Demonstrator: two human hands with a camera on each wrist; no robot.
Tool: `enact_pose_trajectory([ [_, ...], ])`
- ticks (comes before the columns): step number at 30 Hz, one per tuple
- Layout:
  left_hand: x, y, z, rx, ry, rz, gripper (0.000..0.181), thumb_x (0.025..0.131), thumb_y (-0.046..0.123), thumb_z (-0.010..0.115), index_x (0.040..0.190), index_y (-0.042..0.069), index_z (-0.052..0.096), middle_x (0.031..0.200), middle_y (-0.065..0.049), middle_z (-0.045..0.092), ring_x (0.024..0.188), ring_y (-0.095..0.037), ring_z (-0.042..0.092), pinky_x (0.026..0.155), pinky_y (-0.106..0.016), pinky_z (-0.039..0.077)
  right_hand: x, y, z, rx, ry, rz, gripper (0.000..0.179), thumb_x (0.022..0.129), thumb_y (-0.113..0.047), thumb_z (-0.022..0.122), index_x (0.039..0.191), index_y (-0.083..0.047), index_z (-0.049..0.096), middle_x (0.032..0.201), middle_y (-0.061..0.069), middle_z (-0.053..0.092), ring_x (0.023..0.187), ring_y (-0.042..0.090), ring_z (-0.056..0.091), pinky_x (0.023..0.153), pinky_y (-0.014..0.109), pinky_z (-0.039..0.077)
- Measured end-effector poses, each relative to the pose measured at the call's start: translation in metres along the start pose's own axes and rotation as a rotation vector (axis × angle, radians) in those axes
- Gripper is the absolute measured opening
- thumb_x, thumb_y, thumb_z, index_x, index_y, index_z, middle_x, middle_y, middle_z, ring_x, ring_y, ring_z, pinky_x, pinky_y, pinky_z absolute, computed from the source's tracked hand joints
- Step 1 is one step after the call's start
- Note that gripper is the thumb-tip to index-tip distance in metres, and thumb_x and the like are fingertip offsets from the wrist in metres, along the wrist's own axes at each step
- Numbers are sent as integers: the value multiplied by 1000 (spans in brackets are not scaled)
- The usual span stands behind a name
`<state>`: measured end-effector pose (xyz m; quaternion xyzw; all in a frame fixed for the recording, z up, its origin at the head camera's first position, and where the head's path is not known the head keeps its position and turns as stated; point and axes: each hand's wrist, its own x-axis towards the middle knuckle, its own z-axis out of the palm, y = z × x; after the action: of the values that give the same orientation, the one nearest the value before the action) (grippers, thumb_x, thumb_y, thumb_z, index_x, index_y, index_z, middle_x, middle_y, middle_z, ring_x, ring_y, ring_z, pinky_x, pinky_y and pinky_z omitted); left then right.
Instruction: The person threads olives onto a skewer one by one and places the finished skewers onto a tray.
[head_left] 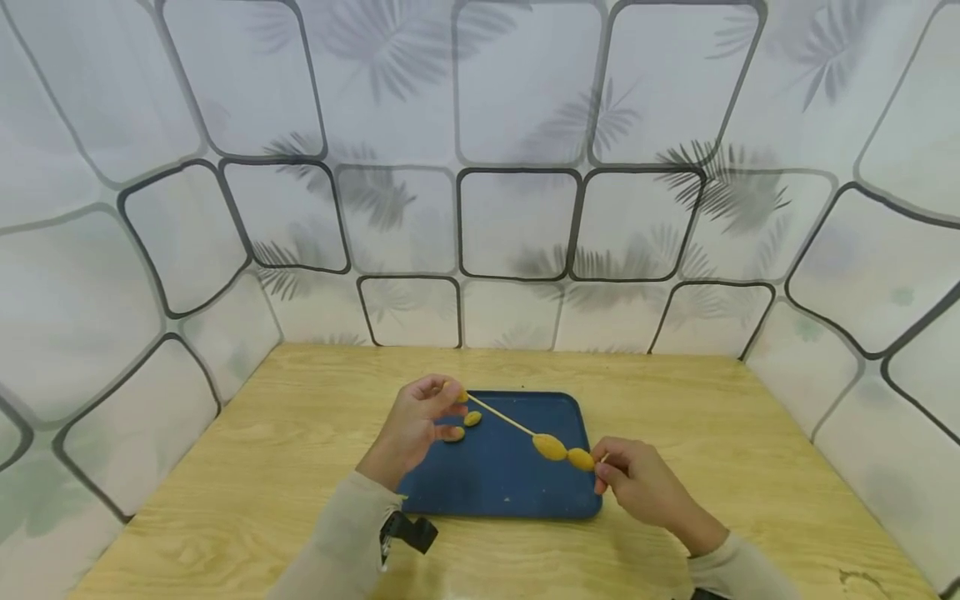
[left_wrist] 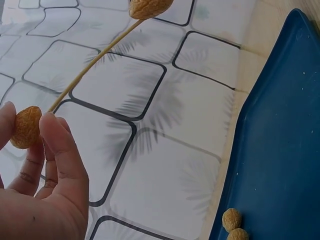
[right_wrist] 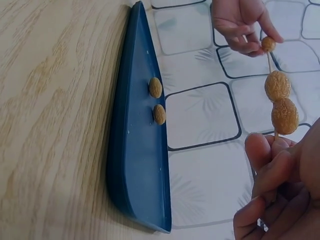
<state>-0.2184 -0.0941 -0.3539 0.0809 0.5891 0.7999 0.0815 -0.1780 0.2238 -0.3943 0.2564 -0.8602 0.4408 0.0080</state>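
Note:
A thin wooden skewer (head_left: 498, 412) slants between my two hands above a blue tray (head_left: 510, 483). Two wrinkled golden-brown dried fruits, a larger one (head_left: 550, 447) and its neighbour (head_left: 581, 459), are threaded side by side near its right end. Just below them, my right hand (head_left: 645, 483) pinches the bare skewer between thumb and fingers. My left hand (head_left: 408, 429) pinches a third dried fruit (left_wrist: 26, 127) between thumb and fingertips, right at the skewer's far tip. Beneath the left hand, two loose dried fruits lie on the tray, one (right_wrist: 155, 87) beside the other (right_wrist: 159, 114).
The tray lies flat on a light wood-grain table (head_left: 675, 408). Patterned white sheeting (head_left: 517, 225) with dark rounded outlines and leaf prints walls the table at the back and both sides. A dark wrist strap and device (head_left: 408, 531) sits on the left sleeve.

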Motion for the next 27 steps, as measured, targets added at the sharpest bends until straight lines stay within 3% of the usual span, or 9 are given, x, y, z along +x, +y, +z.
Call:
enact_pose_trajectory([
  [4, -3, 0, -3, -33, 2, -4, 9, 99, 17, 59, 90, 16, 63, 88, 0, 62, 79, -15, 63, 60, -31, 54, 2, -6, 2, -13, -18, -19, 19, 95, 7, 52, 90, -8, 63, 67, 2, 64, 43, 2, 41, 39, 20, 36],
  [8, -1, 0, -4, -42, -20, -1, 9, 97, 19, 62, 89, 16, 64, 87, 1, 62, 76, -14, 61, 61, -31, 52, 3, -12, 0, -50, 19, -28, 19, 95, 7, 53, 88, -8, 63, 66, -1, 63, 43, 2, 41, 40, 21, 35],
  [19, -3, 6, -1, 6, -59, -11, 12, 96, 16, 64, 84, 18, 67, 78, 1, 58, 67, -11, 54, 62, -31, 52, 8, -15, 3, -94, 49, -14, 19, 95, 6, 54, 86, -10, 62, 63, -4, 62, 42, 3, 42, 40, 21, 34],
  [27, -5, 3, -1, 26, -73, -29, 13, 97, 13, 62, 85, 17, 65, 79, 1, 58, 68, -12, 52, 62, -31, 54, 11, -19, 10, -155, 84, -68, 24, 93, 9, 56, 82, -12, 60, 62, -13, 58, 49, 4, 52, 45, 24, 44],
])
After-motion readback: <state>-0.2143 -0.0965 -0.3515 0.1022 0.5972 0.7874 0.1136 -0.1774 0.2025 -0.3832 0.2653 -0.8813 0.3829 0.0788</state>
